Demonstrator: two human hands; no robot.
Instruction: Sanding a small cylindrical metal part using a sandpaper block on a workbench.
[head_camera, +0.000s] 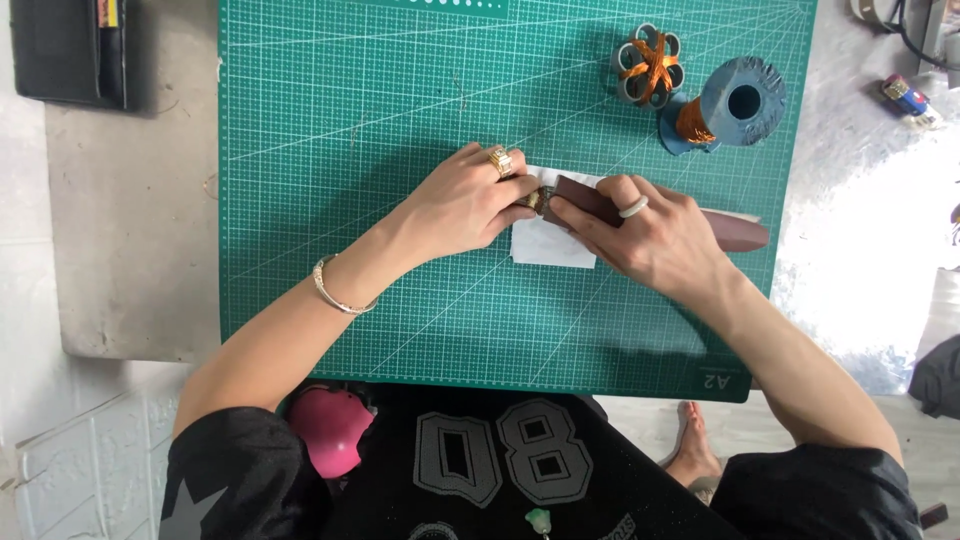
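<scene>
A black short-sleeved shirt (500, 470) with grey block numerals is worn. The left hand (462, 205) is adorned with a chunky gold ring (501, 161) — at 8 o'clock, a silver bangle (335, 290). A pale band ring (634, 208) is seen on the right hand (655, 240).

Left hand (462, 205) covered most of the small metal piece (535, 198); its kind could not be told. Right hand (655, 240) hid the middle of the brown strap (735, 232). Both hands overlay part of the white paper (545, 245). Black case (70, 50) was cut by the top edge. Small object (908, 100) at far right was too small to identify. Pink object (330, 430) was partly hidden by a sleeve.
</scene>
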